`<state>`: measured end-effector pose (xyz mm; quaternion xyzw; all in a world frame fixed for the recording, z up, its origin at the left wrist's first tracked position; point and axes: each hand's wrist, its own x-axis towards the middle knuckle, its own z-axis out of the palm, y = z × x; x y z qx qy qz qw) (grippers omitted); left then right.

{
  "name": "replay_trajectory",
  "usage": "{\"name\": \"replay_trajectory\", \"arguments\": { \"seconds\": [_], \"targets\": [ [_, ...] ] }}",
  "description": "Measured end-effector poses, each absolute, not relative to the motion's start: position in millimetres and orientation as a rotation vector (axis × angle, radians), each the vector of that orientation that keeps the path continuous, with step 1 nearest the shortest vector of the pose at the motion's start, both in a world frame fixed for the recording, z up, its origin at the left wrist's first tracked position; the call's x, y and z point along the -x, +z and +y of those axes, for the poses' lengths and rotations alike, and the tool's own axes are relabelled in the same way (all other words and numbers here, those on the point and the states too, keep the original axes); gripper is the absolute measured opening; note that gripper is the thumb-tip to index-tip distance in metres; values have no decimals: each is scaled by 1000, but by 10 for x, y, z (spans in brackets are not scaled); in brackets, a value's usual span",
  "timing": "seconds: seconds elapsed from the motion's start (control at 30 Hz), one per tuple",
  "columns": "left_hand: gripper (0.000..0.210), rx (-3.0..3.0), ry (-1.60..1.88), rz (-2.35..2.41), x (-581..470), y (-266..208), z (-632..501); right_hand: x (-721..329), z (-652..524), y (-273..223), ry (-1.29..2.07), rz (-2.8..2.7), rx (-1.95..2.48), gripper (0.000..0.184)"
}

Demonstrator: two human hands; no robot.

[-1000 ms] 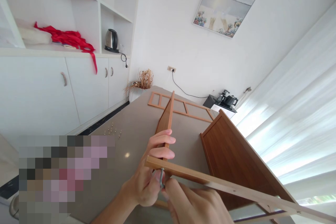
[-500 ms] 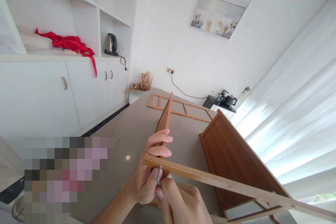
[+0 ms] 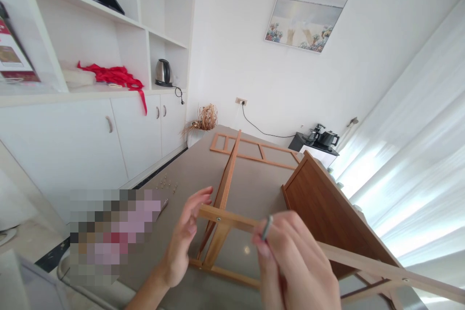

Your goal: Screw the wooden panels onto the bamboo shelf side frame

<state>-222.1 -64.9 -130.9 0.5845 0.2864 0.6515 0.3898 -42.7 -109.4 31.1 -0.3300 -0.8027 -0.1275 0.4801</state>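
Observation:
A metal hex key [image 3: 268, 228] is pinched between the thumb and fingers of my right hand [image 3: 298, 261], its short end pointing up. My right hand hovers before a light wooden rail [image 3: 240, 222] and partly covers it. A bolt head [image 3: 218, 219] shows near the rail's left end, where an upright wooden panel [image 3: 225, 179] meets it. Beside that end is my left hand [image 3: 183, 242], fingers stretched and apart, holding nothing. Whether its fingertips touch the wood I cannot tell. Further along the rail, a larger brown wooden panel [image 3: 327, 203] stands on the right.
On the grey table [image 3: 254, 189] a ladder-like wooden frame [image 3: 261, 151] lies at the far end. Several small fittings [image 3: 169, 184] are scattered at the left, near a blurred-out patch. White cabinets [image 3: 138, 140] line the left. A black kettle [image 3: 329, 139] stands at the back right.
My right hand has drawn the hex key off the bolt and moved right. My left hand has let go of the wooden joint, opened and shifted left. The view has swung slightly left.

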Motion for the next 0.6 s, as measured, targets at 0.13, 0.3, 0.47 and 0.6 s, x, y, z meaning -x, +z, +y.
{"name": "replay_trajectory", "arguments": {
  "seconds": [0.13, 0.3, 0.47, 0.6],
  "targets": [
    [43, -1512, 1350, 1050, 2518, -1524, -879, 583, -938, 586, -106, -2191, 1039, 24],
    [39, -1785, 959, 1272, 2685, -1436, -1092, 808, -784, 557, -177, -2359, 1263, 21],
    [24, -1907, 795, 1421, 2576, -1360, -1061, 771, -802, 569, -70, -2397, 1277, 21],
    [21, -1906, 761, 1430, 2522, -1389, -980, 762, -795, 636, 32, -2444, 1241, 22]
  ]
}}
